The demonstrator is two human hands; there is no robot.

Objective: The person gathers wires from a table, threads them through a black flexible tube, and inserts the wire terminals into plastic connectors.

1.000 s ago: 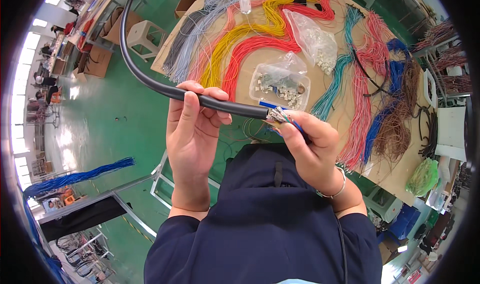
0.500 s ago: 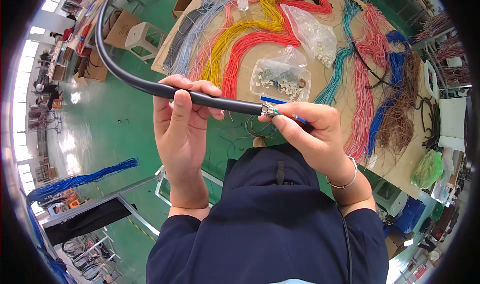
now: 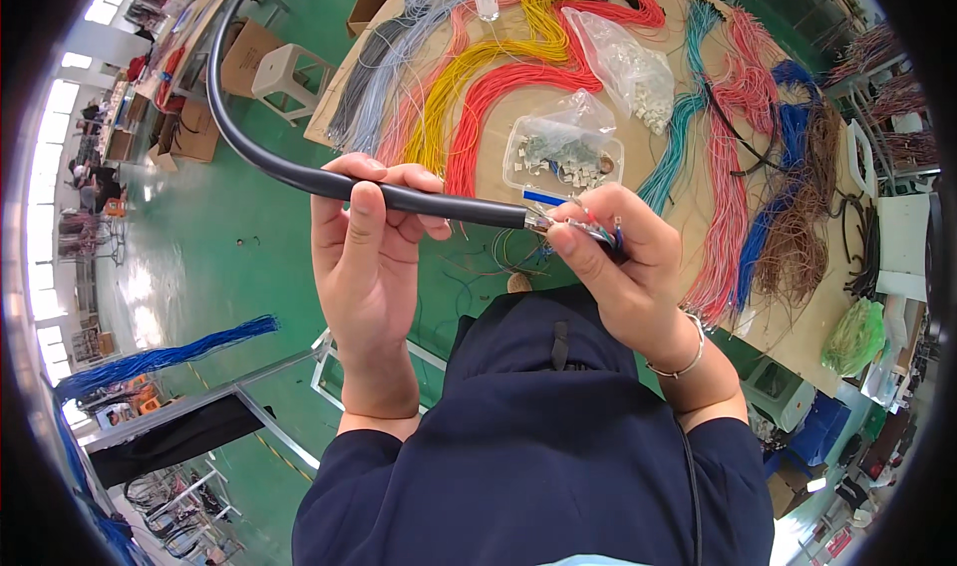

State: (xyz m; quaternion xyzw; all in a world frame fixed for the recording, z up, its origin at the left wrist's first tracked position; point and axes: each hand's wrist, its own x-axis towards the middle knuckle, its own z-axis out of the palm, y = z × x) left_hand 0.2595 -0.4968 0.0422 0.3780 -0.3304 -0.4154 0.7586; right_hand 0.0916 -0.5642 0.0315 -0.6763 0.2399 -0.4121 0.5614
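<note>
Clock positions are read from the centre of the view. A thick, smooth black flexible tube (image 3: pixel 454 209) curves in from eleven o'clock and ends just above centre, toward one o'clock. The left hand (image 3: pixel 364 257), at nine o'clock, grips it between thumb and fingers. The right hand (image 3: pixel 623 267), at three o'clock, pinches thin multicoloured wires with silvery metal tips (image 3: pixel 601 232) at the tube's end, thumb and forefinger nearly together. Toward one o'clock, on a tan tabletop (image 3: pixel 485 152), stands a clear rectangular plastic tub (image 3: pixel 513 167) containing small white connectors (image 3: pixel 578 174); long red wires (image 3: pixel 518 77) lie toward twelve.
</note>
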